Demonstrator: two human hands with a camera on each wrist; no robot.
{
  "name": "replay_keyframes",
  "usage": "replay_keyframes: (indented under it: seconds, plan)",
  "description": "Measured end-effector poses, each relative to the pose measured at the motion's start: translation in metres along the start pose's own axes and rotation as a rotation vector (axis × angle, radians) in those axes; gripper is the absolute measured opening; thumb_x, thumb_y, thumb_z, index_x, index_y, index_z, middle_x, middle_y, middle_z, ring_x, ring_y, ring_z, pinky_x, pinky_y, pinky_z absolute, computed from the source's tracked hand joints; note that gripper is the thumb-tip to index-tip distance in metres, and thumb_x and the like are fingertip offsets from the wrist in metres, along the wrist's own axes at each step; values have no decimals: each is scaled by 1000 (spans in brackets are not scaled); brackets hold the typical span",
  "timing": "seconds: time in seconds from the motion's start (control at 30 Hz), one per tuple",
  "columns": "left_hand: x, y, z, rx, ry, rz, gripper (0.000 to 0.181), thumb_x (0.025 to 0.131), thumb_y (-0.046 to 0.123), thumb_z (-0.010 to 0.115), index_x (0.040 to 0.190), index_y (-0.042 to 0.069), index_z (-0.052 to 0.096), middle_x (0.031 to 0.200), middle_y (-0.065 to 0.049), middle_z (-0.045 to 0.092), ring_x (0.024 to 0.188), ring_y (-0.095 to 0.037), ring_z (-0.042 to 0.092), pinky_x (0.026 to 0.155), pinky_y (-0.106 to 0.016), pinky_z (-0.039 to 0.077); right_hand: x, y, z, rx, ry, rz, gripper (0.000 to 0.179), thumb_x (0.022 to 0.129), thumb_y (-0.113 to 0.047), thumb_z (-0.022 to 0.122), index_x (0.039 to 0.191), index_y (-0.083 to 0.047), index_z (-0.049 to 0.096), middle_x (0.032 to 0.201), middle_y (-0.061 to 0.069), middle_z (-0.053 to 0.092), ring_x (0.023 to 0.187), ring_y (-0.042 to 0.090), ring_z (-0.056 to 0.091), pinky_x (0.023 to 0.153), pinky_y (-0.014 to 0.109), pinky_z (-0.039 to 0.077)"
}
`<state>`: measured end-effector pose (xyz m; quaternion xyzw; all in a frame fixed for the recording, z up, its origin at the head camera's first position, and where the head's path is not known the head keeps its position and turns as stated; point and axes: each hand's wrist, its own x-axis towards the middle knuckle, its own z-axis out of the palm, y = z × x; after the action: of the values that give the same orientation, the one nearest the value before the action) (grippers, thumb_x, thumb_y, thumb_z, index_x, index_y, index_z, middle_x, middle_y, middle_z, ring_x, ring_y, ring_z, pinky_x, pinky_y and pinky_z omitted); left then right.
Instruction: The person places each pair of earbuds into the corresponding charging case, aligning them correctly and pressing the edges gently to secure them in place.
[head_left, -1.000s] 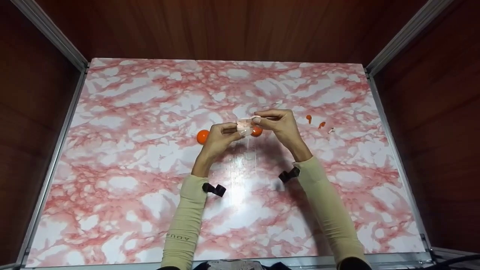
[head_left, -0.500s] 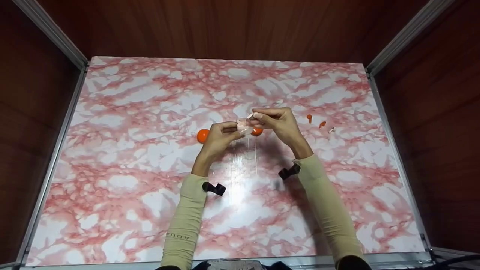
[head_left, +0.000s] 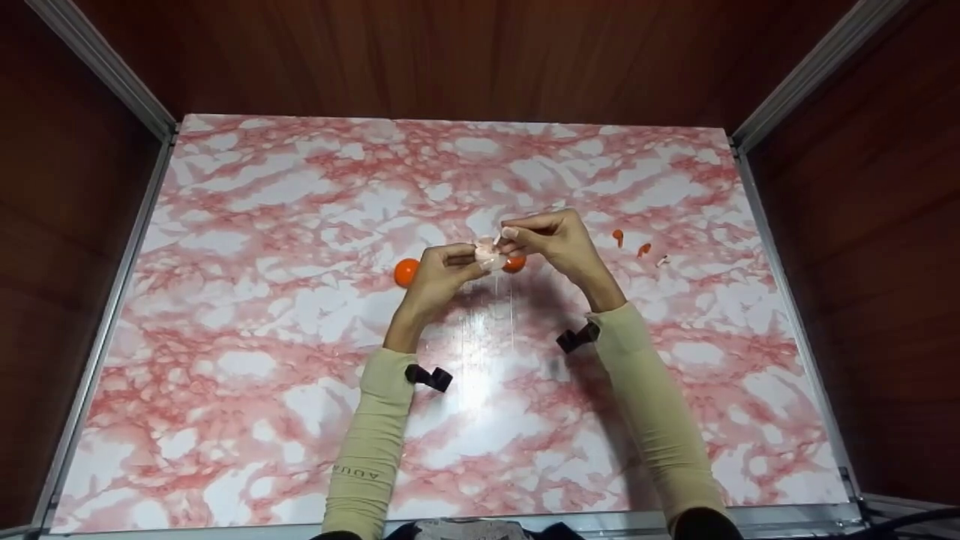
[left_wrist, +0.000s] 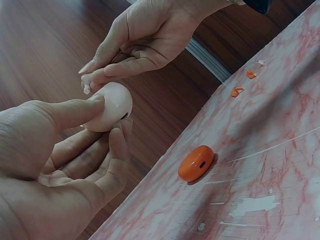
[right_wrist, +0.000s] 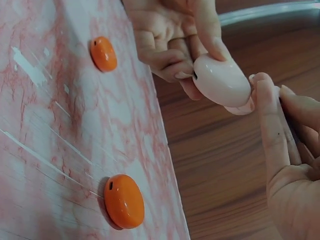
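Note:
My left hand [head_left: 442, 276] holds a pale, rounded earbud charging case [left_wrist: 117, 107] up above the table, thumb on one face and fingers behind. The case's lid [right_wrist: 241, 108] stands raised in the right wrist view. Between thumb and fingertips, my right hand [head_left: 556, 241] pinches a white earbud [head_left: 497, 238] right at the case's mouth. Fingers hide most of that earbud. Below the hands, two orange charging cases lie on the table: one orange case [head_left: 406, 273] left of my left hand, another orange case [head_left: 515, 264] partly behind the hands.
Two orange earbuds, one orange earbud [head_left: 618, 238] and another orange earbud [head_left: 644, 250], lie right of my right hand, with a white earbud [head_left: 662, 261] beside them. The red-and-white marbled table [head_left: 247, 435] is enclosed by dark wood panels [head_left: 450, 60] and metal rails.
My right hand has lifted slightly and turned, bringing the white earbud from above the case down to its mouth. The left hand keeps the case in nearly the same place.

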<state>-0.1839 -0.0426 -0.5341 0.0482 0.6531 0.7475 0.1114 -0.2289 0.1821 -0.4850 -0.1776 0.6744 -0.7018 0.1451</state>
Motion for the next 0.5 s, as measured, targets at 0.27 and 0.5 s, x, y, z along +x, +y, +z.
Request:
replay_keyframes:
  seconds: [0.27,0.5]
  plan:
    - [1,1,0,14,12,-10,34,94,1,76,126,-10,70,123,-27,74,107,-20,74,91,-23,62,0,-2,1,-177,23,-12,24,97,-7,76,117,7,77,95,11,83,69,19,77,66,31,65]
    - [1,1,2,-5,2,-5,35,94,1,76,127,-10,70,124,-28,74,105,-18,75,92,-26,63,-1,-2,4,-281,33,-32,18,95,-8,78,112,-3,82,92,5,81,56,9,60,52,19,47]
